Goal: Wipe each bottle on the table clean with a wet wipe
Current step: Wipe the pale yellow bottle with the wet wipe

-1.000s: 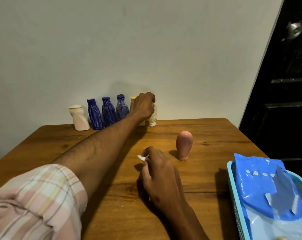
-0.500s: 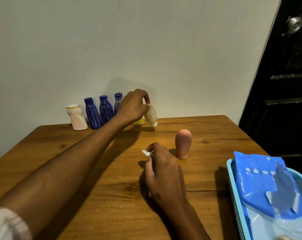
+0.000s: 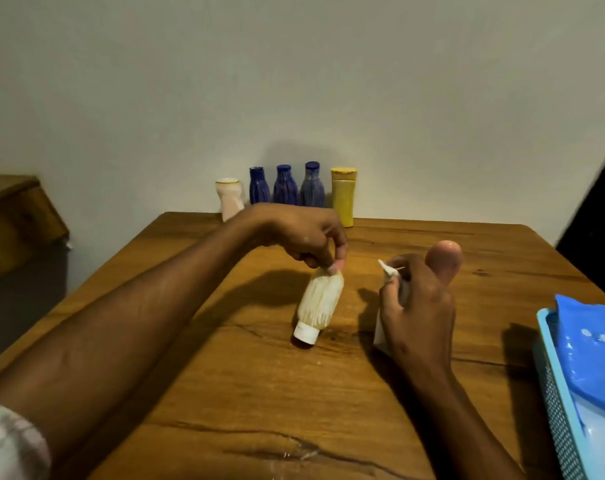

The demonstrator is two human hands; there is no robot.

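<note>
Left hand (image 3: pixel 308 242) pinches the cream bottle (image 3: pixel 320 301) mid-frame, cap down on the tabletop (image 3: pixel 225 375), right hand (image 3: pixel 417 306) grips the wet wipe (image 3: pixel 386 271), so wiping's probably next.

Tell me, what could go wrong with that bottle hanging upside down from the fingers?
The left hand only pinches the cream bottle by its end, with the white cap near the table, so it might slip and drop. The right hand, holding the wet wipe, sits close to the pink bottle, so a bump could tip that over.
</note>
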